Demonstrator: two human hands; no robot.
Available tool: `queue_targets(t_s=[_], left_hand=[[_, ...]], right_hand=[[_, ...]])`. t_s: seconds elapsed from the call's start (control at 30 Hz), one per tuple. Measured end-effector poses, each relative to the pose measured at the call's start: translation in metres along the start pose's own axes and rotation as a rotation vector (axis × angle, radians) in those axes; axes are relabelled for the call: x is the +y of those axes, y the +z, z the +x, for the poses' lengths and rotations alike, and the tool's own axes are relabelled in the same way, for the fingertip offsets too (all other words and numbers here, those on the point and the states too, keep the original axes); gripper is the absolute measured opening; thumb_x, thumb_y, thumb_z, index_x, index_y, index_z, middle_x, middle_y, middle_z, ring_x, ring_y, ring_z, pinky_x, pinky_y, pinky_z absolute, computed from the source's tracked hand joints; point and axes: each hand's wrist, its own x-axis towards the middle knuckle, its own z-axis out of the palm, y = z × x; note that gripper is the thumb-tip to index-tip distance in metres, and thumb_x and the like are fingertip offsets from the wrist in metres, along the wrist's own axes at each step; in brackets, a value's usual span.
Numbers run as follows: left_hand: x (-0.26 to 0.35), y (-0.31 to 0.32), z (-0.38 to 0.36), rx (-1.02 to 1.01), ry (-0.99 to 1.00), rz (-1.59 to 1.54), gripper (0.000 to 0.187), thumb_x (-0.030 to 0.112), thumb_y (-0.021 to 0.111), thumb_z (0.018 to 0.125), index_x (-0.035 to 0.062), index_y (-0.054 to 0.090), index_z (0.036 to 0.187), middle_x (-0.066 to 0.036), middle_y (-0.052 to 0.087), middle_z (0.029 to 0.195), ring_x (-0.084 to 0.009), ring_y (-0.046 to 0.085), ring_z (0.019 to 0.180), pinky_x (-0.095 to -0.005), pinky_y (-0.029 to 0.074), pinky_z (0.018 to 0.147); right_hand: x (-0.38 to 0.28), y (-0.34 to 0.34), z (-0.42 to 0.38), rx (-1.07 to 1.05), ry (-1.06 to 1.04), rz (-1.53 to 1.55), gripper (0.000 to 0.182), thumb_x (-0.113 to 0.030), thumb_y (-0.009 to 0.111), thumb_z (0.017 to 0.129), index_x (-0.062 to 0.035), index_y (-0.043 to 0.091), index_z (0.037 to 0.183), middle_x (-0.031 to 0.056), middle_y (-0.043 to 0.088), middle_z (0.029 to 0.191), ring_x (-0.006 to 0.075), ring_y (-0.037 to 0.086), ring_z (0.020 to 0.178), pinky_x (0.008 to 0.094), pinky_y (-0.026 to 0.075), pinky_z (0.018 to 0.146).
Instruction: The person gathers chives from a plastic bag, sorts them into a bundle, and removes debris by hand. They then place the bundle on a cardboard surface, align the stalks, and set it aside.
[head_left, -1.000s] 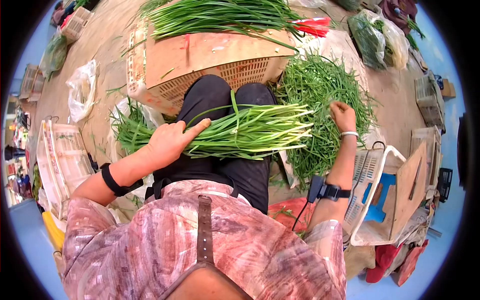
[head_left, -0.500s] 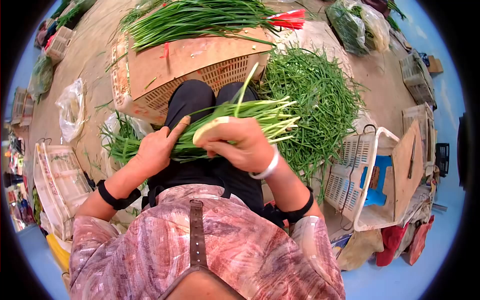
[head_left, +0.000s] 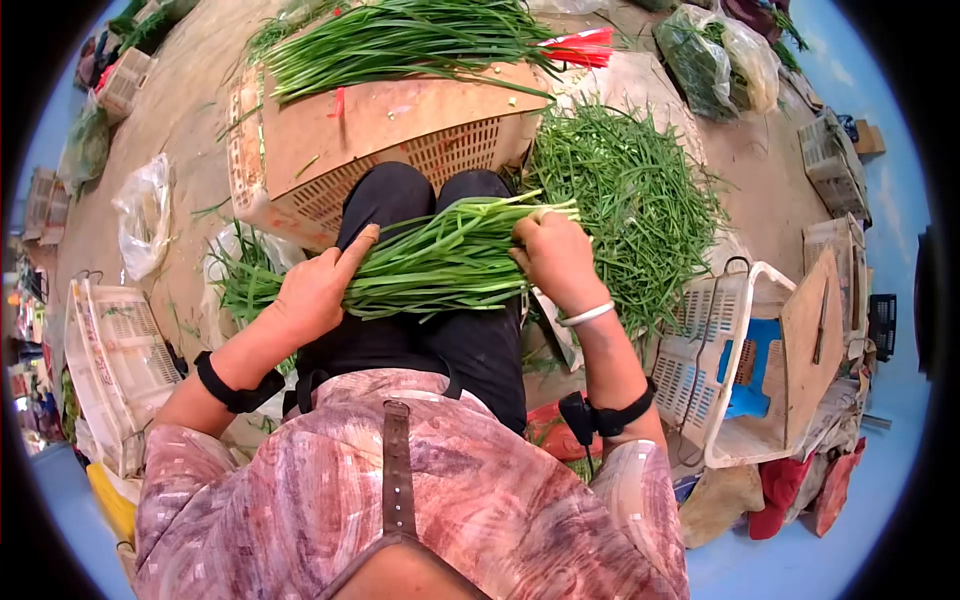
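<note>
A bundle of long green stalks (head_left: 440,262) is laid across dark-trousered knees (head_left: 395,190) at the centre of the frame. Its leafy side is held by the left hand (head_left: 318,287), thumb raised; its pale ends, right of centre, are gripped by the curled right hand (head_left: 560,258). More stalks (head_left: 410,45) are spread on a board-topped crate (head_left: 390,115) at upper centre, beside loose green trimmings (head_left: 630,215).

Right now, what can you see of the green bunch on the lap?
The green bunch is many long, thin stalks, leafy and darker at the left, paler at the uneven right ends. It lies sideways across the dark trousers. The left grip holds its left part; the right grip is curled at the pale ends. I can't see a tie.
</note>
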Motion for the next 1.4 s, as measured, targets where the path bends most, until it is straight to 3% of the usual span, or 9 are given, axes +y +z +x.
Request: queue_targets(t_s=[0.2,0.37,0.53,0.73,0.8,0.93,1.2,1.3,1.4], left_hand=[[-0.007,-0.034,0.014,0.319,0.039,0.035,0.081,-0.006,0.056,0.058,0.0096,0.033,0.135,-0.012,0.052,0.079,-0.033,0.055,0.064,-0.0405,0.046,0.058],[-0.011,-0.003,0.007,0.064,-0.079,0.012,0.079,-0.003,0.058,0.063,0.0091,0.03,0.136,-0.017,0.054,0.089,-0.0369,0.057,0.074,-0.0432,0.048,0.063],[-0.009,0.015,0.003,-0.01,-0.129,0.01,0.076,-0.004,0.052,0.067,0.0077,0.026,0.138,-0.018,0.053,0.088,-0.0378,0.057,0.072,-0.0446,0.047,0.063],[-0.015,0.022,0.004,0.033,-0.062,0.057,0.073,-0.005,0.049,0.069,0.0058,0.026,0.137,-0.017,0.052,0.084,-0.036,0.057,0.069,-0.0435,0.047,0.062],[-0.013,0.023,0.004,0.06,-0.054,0.117,0.074,-0.005,0.05,0.068,0.0059,0.027,0.137,-0.015,0.051,0.082,-0.034,0.056,0.067,-0.0418,0.047,0.06],[-0.011,0.023,0.003,0.101,-0.034,0.142,0.074,-0.005,0.051,0.067,0.0058,0.028,0.137,-0.014,0.049,0.079,-0.0322,0.056,0.063,-0.0407,0.047,0.057],[-0.002,0.018,0.003,0.196,0.001,0.217,0.073,-0.002,0.052,0.066,0.0046,0.032,0.136,-0.011,0.048,0.076,-0.0273,0.053,0.065,-0.0363,0.045,0.057],[-0.005,0.027,0.0,0.176,-0.019,0.211,0.071,0.0,0.052,0.068,0.0042,0.032,0.136,-0.011,0.047,0.076,-0.0269,0.053,0.063,-0.0364,0.046,0.055],[-0.009,0.029,0.002,0.185,-0.004,0.225,0.07,0.0,0.051,0.068,0.0042,0.031,0.136,-0.011,0.047,0.076,-0.0265,0.053,0.062,-0.0364,0.046,0.055]], right_hand=[[0.002,-0.025,0.012,0.278,-0.048,0.166,0.009,-0.01,0.064,0.073,-0.0066,0.056,0.077,0.0108,0.055,0.066,0.0299,0.056,0.063,0.0388,0.043,0.055],[0.075,-0.001,0.021,0.338,0.608,0.889,0.004,-0.001,0.057,0.08,0.0028,0.056,0.081,0.0099,0.063,0.069,0.0112,0.058,0.056,0.0242,0.046,0.049],[0.133,0.017,-0.007,0.522,0.875,1.36,0.007,-0.002,0.058,0.083,0.0039,0.056,0.082,0.0141,0.064,0.072,0.0124,0.055,0.049,0.0191,0.035,0.035],[0.203,0.02,-0.051,0.709,1.153,1.068,0.021,-0.012,0.064,0.081,0.0054,0.056,0.088,0.0163,0.064,0.078,0.0211,0.062,0.06,0.0288,0.045,0.043],[0.187,0.001,-0.058,0.038,1.103,-0.299,0.037,-0.023,0.068,0.077,0.0056,0.057,0.097,0.0193,0.064,0.089,0.0302,0.063,0.076,0.0377,0.051,0.062],[0.086,-0.033,-0.009,0.193,0.79,0.499,0.035,-0.03,0.069,0.074,-0.0003,0.066,0.092,0.0183,0.063,0.092,0.0298,0.062,0.083,0.037,0.047,0.077],[0.047,0.033,0.015,0.094,0.598,0.479,0.02,-0.015,0.07,0.068,-0.0001,0.064,0.081,0.0136,0.063,0.081,0.0285,0.059,0.078,0.0345,0.046,0.073],[0.073,0.032,0.007,0.563,0.289,0.127,0.008,-0.005,0.063,0.071,-0.0053,0.063,0.079,0.0124,0.062,0.1,0.0284,0.059,0.086,0.0368,0.048,0.075],[0.132,0.005,-0.006,0.491,0.542,-0.077,0.008,-0.012,0.061,0.076,-0.0102,0.064,0.084,0.011,0.064,0.082,0.0287,0.061,0.073,0.0377,0.049,0.066]])
